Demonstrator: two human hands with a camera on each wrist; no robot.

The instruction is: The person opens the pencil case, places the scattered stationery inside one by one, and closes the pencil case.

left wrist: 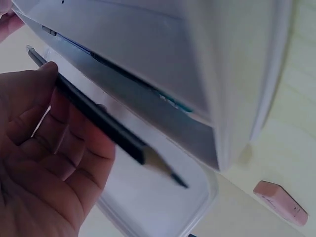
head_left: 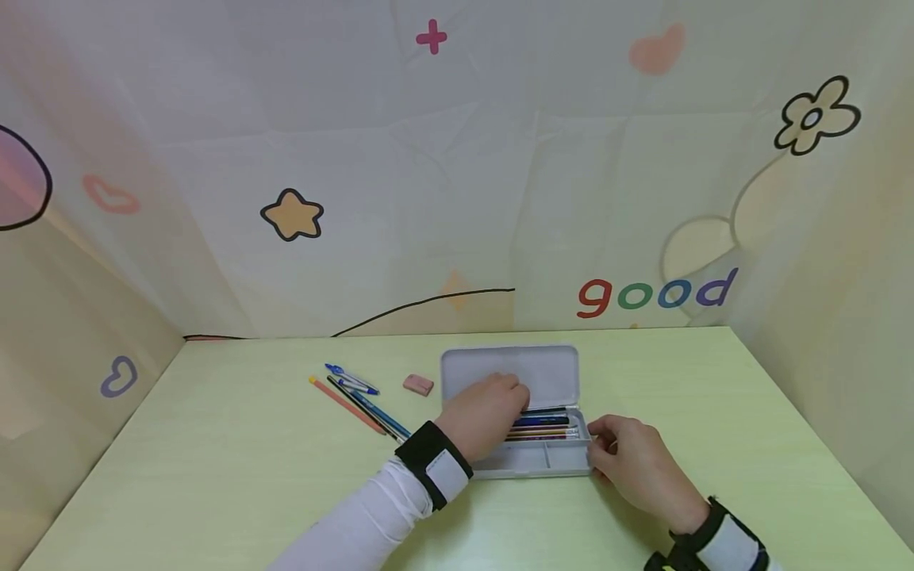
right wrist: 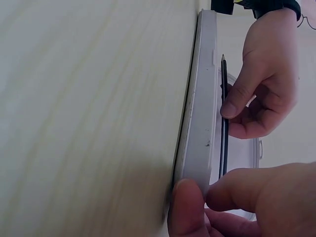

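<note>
In the left wrist view, my left hand (left wrist: 54,148) pinches a black pencil (left wrist: 101,116) between thumb and fingers, its sharpened tip pointing away from the palm. That hand (head_left: 489,412) is over the open grey pencil case (head_left: 517,460), covering its left part in the head view. Several pens and pencils (head_left: 546,422) lie side by side in the case's back compartment. At the case's right end, my right hand (head_left: 635,460) grips the side wall (right wrist: 200,113) with thumb and fingertips.
Left of the case lie an orange pencil (head_left: 350,406), blue-and-white pens (head_left: 350,377), a blue pencil (head_left: 382,414) and a dark one. A pink eraser (head_left: 418,385) sits near the raised lid (head_left: 550,369). A printed cloth (head_left: 457,174) hangs behind the table.
</note>
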